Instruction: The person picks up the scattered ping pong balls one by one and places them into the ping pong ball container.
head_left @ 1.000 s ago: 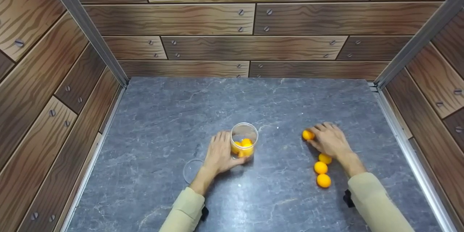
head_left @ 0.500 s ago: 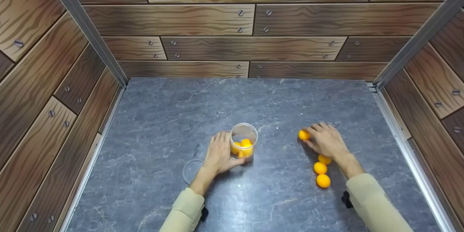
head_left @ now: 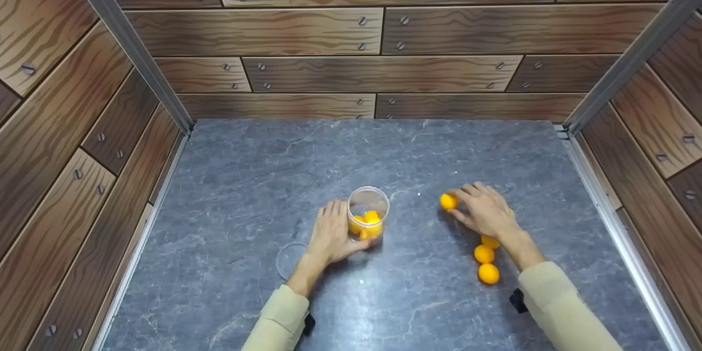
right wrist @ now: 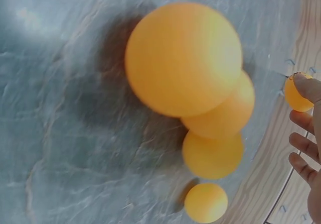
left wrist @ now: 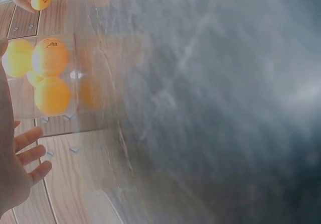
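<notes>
My left hand holds a clear plastic cup upright on the table, thumb on its near side. Several orange ping-pong balls lie at the bottom of it. To the right, my right hand pinches one more orange ping-pong ball between thumb and fingers, as the right wrist view also shows. Loose ping-pong balls lie in a rough row below and partly under that hand; one peeks out just behind it. Beside my left wrist lies a thin clear round lid, partly covered by the forearm.
Everything stands on a grey marbled tabletop. Wood-patterned walls enclose its back and both sides, with metal rails along the edges. Bare tabletop lies between the cup and the right hand.
My right hand has moved left and slightly away from me with the pinched ping-pong ball, leaving the row behind. My left hand and the cup have stayed put.
</notes>
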A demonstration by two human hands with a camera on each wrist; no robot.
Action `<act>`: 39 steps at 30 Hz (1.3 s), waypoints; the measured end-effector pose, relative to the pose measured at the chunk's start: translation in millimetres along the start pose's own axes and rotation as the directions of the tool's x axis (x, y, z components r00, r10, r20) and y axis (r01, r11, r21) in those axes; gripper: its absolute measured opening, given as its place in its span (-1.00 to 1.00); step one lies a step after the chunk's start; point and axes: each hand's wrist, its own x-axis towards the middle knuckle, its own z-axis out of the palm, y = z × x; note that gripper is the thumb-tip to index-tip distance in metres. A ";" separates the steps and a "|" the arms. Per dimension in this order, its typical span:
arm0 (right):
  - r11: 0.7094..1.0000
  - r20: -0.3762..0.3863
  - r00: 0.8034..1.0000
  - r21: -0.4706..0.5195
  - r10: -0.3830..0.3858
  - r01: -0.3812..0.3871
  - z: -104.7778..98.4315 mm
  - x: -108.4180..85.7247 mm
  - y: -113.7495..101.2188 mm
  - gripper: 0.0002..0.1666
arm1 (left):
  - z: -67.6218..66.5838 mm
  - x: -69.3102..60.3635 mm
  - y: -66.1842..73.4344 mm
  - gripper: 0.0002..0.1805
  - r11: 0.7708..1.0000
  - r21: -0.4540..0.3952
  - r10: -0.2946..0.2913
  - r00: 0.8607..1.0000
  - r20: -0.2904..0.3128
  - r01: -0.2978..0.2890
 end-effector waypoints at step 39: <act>0.986 -0.157 0.975 0.025 -0.158 0.163 -24.4 40.6 -55.9 -0.48 | 1.3 0.8 -0.5 0.15 1.000 -0.004 -0.005 1.000 0.015 0.005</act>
